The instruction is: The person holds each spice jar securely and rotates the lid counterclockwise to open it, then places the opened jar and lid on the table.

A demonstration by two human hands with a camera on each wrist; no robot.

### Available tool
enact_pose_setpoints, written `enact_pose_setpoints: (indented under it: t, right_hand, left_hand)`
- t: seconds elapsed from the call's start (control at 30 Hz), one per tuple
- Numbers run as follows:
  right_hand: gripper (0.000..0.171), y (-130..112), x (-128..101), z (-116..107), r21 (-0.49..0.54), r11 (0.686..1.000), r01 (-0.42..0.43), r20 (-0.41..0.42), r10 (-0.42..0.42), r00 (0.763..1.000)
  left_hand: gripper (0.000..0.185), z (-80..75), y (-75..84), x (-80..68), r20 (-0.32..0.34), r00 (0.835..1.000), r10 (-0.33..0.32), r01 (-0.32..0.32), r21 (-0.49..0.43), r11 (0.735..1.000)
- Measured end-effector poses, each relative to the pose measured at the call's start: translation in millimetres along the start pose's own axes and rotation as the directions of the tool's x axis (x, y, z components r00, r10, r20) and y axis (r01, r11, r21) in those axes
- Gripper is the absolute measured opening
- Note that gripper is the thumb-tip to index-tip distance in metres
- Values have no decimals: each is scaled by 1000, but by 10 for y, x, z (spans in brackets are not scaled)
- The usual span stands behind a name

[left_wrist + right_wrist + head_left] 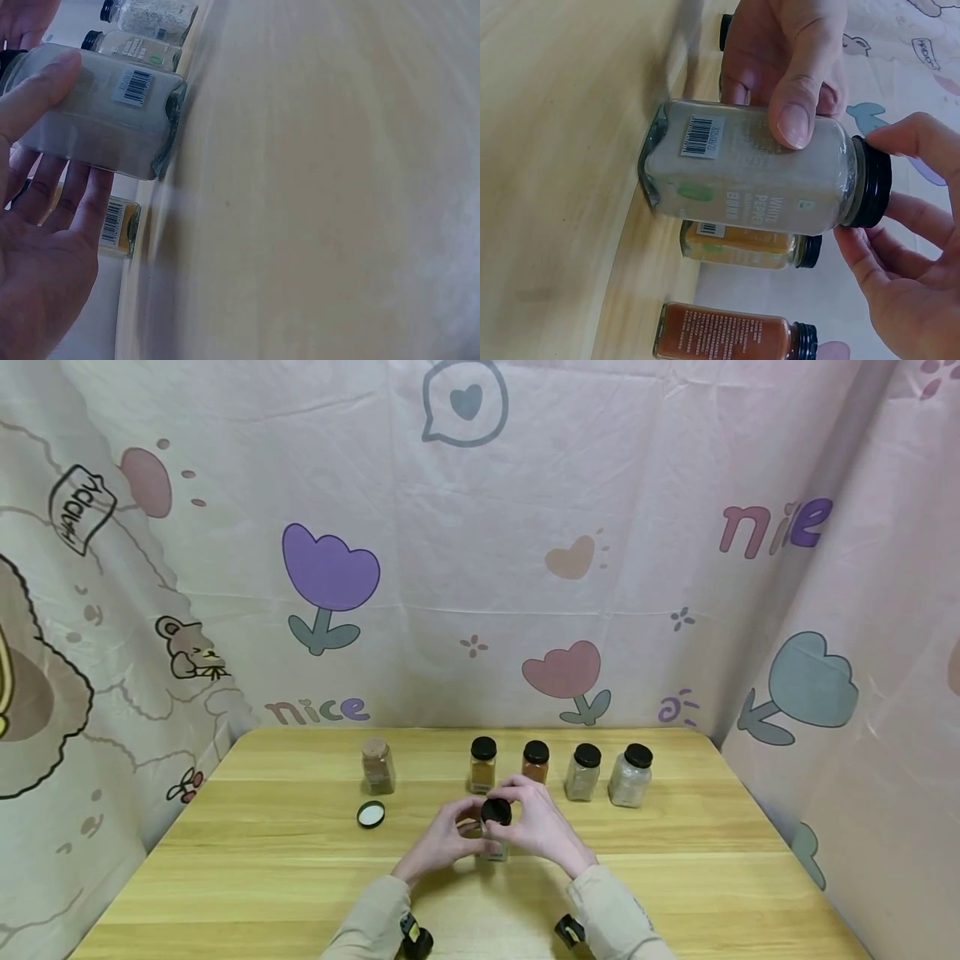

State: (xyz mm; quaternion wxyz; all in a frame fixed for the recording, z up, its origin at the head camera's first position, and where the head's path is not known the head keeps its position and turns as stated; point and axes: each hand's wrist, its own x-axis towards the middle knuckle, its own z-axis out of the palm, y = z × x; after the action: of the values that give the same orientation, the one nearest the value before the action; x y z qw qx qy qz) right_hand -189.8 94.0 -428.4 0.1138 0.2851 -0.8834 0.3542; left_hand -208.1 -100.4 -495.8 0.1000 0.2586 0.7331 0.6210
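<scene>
White-pepper jar [495, 837] stands upright on the wooden table [675, 877], base on the wood, long axis vertical and its black cap [496, 811] pointing straight up; it sits near the table's middle, at 6 o'clock from the back row. The left hand [448, 837] wraps the glass body from 9 o'clock, thumb [799, 97] pressed on the labelled side and fingers [71, 191] curled behind. The right hand [536, 827] comes in from 3 o'clock, its fingertips [900, 139] pinching the cap. At 12 o'clock four capped jars line the far edge: a yellow-powder jar [482, 765], a red-brown jar [536, 762], and two pale jars [583, 772] toward 1 o'clock. At 10 o'clock stands an uncapped brown jar [377, 766], with a loose lid [371, 814] lying flat just in front of it.
</scene>
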Motion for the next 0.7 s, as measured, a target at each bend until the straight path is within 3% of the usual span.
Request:
enact_pose_setpoints:
  t: [0.2, 0.33, 0.43, 0.7]
  right_hand:
    - [34, 3, -18, 19, 24, 1000, -7, -16, 7, 1000]
    - [39, 4, -31, 39, -9, 1000, -11, -100, 10, 995]
    - [37, 5, -32, 48, -14, 1000, -16, -149, 14, 989]
    - [26, 14, -35, 47, 3, 1000, -31, -144, 31, 989]
  left_hand:
    - [50, 7, 5, -1, 4, 1000, 8, -8, 3, 1000]
    - [49, 11, 2, -2, 2, 1000, 12, -12, -2, 1000]
    - [49, 14, 0, -2, -4, 1000, 8, -8, -14, 1000]
    - [47, 15, -11, 9, 1, 1000, 20, -20, -11, 1000]
